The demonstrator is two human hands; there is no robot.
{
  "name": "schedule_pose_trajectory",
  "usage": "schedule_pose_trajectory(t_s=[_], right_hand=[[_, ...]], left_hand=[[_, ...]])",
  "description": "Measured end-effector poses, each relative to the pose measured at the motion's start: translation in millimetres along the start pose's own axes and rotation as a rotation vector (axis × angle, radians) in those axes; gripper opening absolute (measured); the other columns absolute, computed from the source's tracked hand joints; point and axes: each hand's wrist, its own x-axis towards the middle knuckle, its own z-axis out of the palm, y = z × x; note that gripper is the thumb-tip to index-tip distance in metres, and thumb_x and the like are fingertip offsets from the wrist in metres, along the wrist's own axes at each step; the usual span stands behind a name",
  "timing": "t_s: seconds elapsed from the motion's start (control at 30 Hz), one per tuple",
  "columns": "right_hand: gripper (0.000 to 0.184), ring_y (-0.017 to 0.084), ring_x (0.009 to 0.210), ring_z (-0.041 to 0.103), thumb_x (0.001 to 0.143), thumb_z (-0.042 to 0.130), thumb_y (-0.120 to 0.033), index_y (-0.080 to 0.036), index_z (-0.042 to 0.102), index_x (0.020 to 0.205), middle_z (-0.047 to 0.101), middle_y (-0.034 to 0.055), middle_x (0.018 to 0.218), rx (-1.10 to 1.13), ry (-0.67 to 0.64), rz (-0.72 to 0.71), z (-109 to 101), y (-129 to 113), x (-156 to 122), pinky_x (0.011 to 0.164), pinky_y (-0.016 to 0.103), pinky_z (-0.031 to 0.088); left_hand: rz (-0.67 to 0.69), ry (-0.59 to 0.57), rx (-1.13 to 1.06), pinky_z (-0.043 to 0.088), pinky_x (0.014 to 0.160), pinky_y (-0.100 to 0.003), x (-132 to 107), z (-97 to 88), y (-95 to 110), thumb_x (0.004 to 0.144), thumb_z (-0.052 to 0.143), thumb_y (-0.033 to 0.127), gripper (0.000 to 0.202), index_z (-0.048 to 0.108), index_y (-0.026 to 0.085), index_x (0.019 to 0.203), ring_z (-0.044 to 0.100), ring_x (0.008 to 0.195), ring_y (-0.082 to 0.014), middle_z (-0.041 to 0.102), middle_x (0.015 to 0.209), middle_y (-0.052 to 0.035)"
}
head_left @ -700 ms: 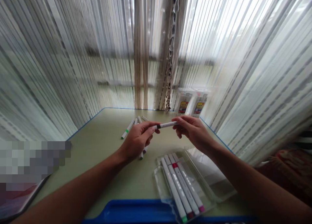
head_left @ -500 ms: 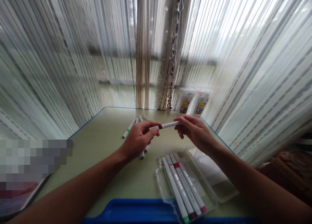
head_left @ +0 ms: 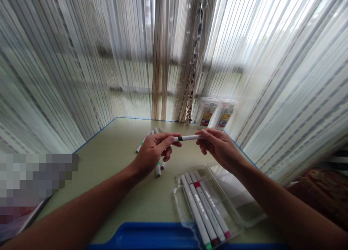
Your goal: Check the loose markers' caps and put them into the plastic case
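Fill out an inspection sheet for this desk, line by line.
Surface: green table, blue-edged.
Job's things: white marker held level above the table; open clear case holding four markers.
Clutter: loose markers lying behind the left hand; two packs at the far edge; blue tray at the near edge.
Grips: left hand pinches the marker's dark-banded end; right hand holds the other end.
Cables: nothing seen.
Surroundings: sheer striped curtains on three sides.
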Motion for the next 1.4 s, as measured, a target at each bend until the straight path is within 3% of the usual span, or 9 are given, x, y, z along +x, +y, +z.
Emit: schedule_pose_trajectory(t_s=[0.13,0.43,0.63,0.77,0.97,1.13,1.27,1.4], right_hand=[[0.029,0.010,0.044,0.054,0.078,0.073,-0.042,-0.013,0.071,0.083,0.067,0.0039,0.063,0.060,0.039,0.035,-1,-1,1,0.041,0.021,0.042],[0.022,0.007,0.045,0.050,0.075,0.078,-0.035,-0.015,0.071,0.082,0.067,0.0027,0.067,0.042,0.039,-0.034,-1,-1,1,0.041,0.020,0.040],[0.024,0.008,0.045,0.051,0.073,0.078,-0.035,-0.014,0.072,0.084,0.062,0.0002,0.058,0.148,0.057,0.081,-3,0,3,0.040,0.019,0.040],[0.022,0.007,0.043,0.050,0.073,0.078,-0.033,-0.014,0.072,0.084,0.060,-0.0007,0.056,0.180,0.054,0.136,-3,1,4,0.039,0.018,0.040],[0.020,0.007,0.043,0.050,0.075,0.078,-0.031,-0.013,0.072,0.082,0.061,-0.0003,0.056,0.171,0.021,0.082,-2,0,2,0.039,0.017,0.040],[0.021,0.006,0.042,0.050,0.075,0.078,-0.033,-0.014,0.071,0.078,0.066,0.0018,0.059,0.127,-0.005,0.041,-1,-1,-1,0.038,0.017,0.040],[0.023,0.007,0.041,0.050,0.074,0.079,-0.034,-0.014,0.070,0.076,0.069,0.0034,0.063,0.025,-0.030,-0.001,1,-1,-4,0.037,0.019,0.040],[0.031,0.009,0.043,0.053,0.066,0.084,-0.038,-0.012,0.071,0.077,0.067,0.0024,0.062,-0.176,-0.076,-0.019,7,0,-9,0.039,0.021,0.041]], left_hand=[[-0.011,-0.043,-0.101,0.041,0.046,-0.024,-1,-0.3,2,0.083,0.066,0.033,0.034,0.070,0.009,0.107,0.049,0.050,-0.0083,0.071,0.088,-0.0130],[0.064,0.035,0.051,0.037,0.041,-0.019,1,-2.5,3,0.078,0.074,0.026,0.028,0.072,0.009,0.100,0.045,0.045,-0.0048,0.068,0.074,-0.0058],[0.010,-0.174,-0.065,0.042,0.045,-0.023,-4,-1.8,3,0.081,0.072,0.028,0.034,0.071,0.014,0.111,0.050,0.048,-0.0060,0.073,0.090,-0.0121],[-0.003,-0.224,-0.040,0.042,0.046,-0.023,-5,-3.8,2,0.080,0.073,0.026,0.034,0.071,0.018,0.112,0.053,0.051,-0.0078,0.073,0.093,-0.0119],[-0.029,-0.200,-0.117,0.041,0.047,-0.022,-4,-2.3,5,0.081,0.072,0.027,0.022,0.075,0.015,0.100,0.052,0.049,-0.0067,0.073,0.081,-0.0092],[-0.043,-0.076,-0.073,0.036,0.044,-0.019,-1,-3.1,4,0.084,0.069,0.033,0.024,0.073,0.012,0.093,0.048,0.047,-0.0058,0.068,0.069,-0.0058],[0.012,-0.003,0.062,0.035,0.042,-0.018,1,-3.3,2,0.081,0.070,0.033,0.025,0.071,0.010,0.091,0.045,0.045,-0.0051,0.066,0.068,-0.0036],[-0.023,-0.035,0.262,0.034,0.037,-0.017,-1,-0.2,-1,0.079,0.073,0.034,0.028,0.071,0.012,0.096,0.043,0.043,-0.0049,0.063,0.066,-0.0009]])
